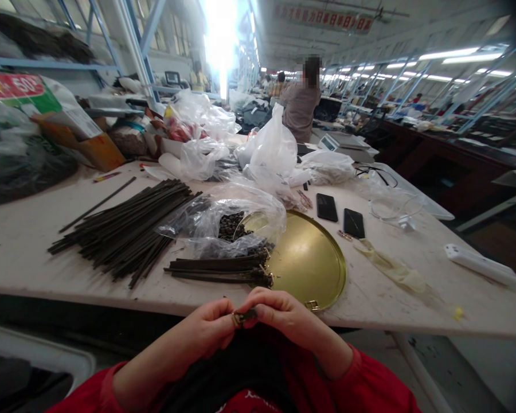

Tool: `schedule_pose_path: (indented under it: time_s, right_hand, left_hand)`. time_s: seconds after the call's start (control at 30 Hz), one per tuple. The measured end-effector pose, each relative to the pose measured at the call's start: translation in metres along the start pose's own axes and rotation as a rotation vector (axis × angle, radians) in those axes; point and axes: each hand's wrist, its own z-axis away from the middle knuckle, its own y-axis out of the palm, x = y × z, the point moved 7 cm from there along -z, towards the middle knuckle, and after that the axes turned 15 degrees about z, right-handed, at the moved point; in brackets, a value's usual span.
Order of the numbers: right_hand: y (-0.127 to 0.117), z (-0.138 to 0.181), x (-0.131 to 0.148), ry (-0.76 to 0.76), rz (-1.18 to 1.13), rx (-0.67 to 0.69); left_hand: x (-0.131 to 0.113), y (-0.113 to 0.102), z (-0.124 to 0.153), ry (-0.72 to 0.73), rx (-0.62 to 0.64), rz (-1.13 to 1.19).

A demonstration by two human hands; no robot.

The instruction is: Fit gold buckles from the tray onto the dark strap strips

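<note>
My left hand [210, 330] and my right hand [279, 312] meet in front of my chest, just below the table's front edge. Both pinch one small brass zipper slider [242, 316] on the end of a dark zipper strip between their fingertips. On the table just beyond lies a short bundle of dark zipper strips with sliders [223, 271], beside a round brass tray [309, 258]. An open clear bag of small dark sliders [230, 225] rests on the tray's left rim. A big pile of plain dark strips [129, 229] lies further left.
Two black phones [339, 215] lie past the tray, a white power strip [481, 265] at the right edge, white cable [391, 209] beyond. Plastic bags [266, 152] and boxes [69, 126] crowd the back of the table [26, 252]. Another person [301, 103] sits farther along.
</note>
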Motion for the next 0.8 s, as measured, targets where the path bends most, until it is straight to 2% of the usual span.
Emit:
schedule_pose_path:
  time_s: [0.17,0.27,0.43,0.57,0.8]
  right_hand:
    - [0.004,-0.001,-0.021,0.193,-0.113,-0.023]
    - [0.002,-0.001,-0.031,0.253,0.009,-0.057]
    - [-0.006,-0.001,-0.031,0.197,0.386,-0.21]
    - [-0.006,0.0,-0.019,0.109,0.61,-0.303]
    - [0.002,0.001,-0.013,0.009,0.789,-0.337]
  left_hand:
    - [0.001,0.0,-0.005,0.027,0.012,-0.108]
    - [0.002,-0.003,-0.011,0.094,-0.015,-0.166]
    - [0.004,-0.005,-0.018,0.181,-0.007,-0.247]
    - [0.003,-0.006,-0.021,0.218,-0.027,-0.302]
    - [0.006,-0.004,-0.02,0.206,-0.034,-0.298]
